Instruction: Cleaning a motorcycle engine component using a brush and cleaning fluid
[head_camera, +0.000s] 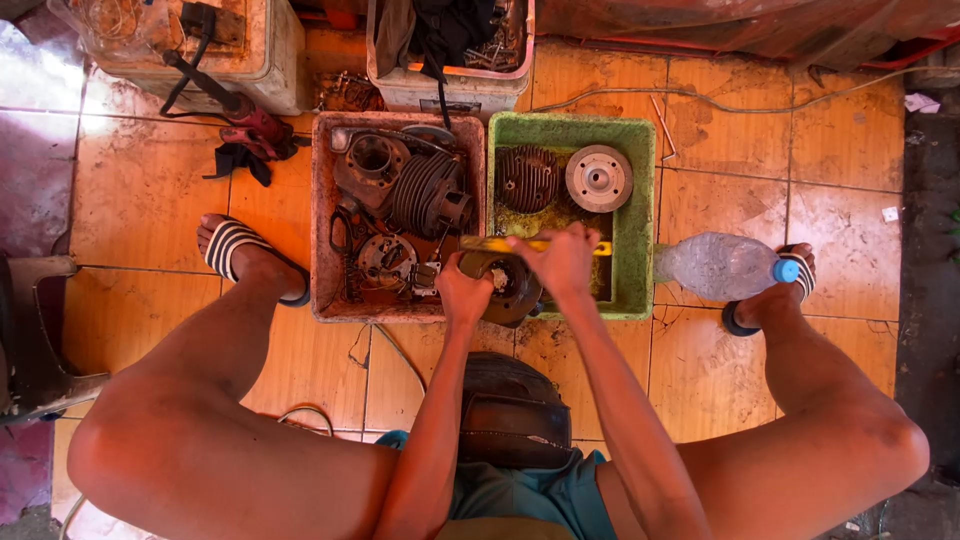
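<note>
- The left hand (462, 290) is clamped around a round, dark metal engine part (505, 285), holding it above the seam between the two trays
- The right hand (565, 262) is closed on a yellow-handled tool (500, 244) that lies across the top of that part; the two hands sit close together, nearly touching
- The red tray (322, 215) on the left holds a finned cylinder (425, 190), a round plate with wires and other greasy pieces, all loose
- The green tray (640, 200) holds a finned head (527, 178) and a round flanged disc (598, 178), lying apart from each other
- A clear plastic bottle (725, 266) with a blue cap lies on the tiled floor (850, 150) just beside the green tray, near the right foot
- Judged from the spread, the motor is already in separate pieces, and the one in hand seems only partway worked; I cannot tell whether the tool is scraping or loosening
</note>
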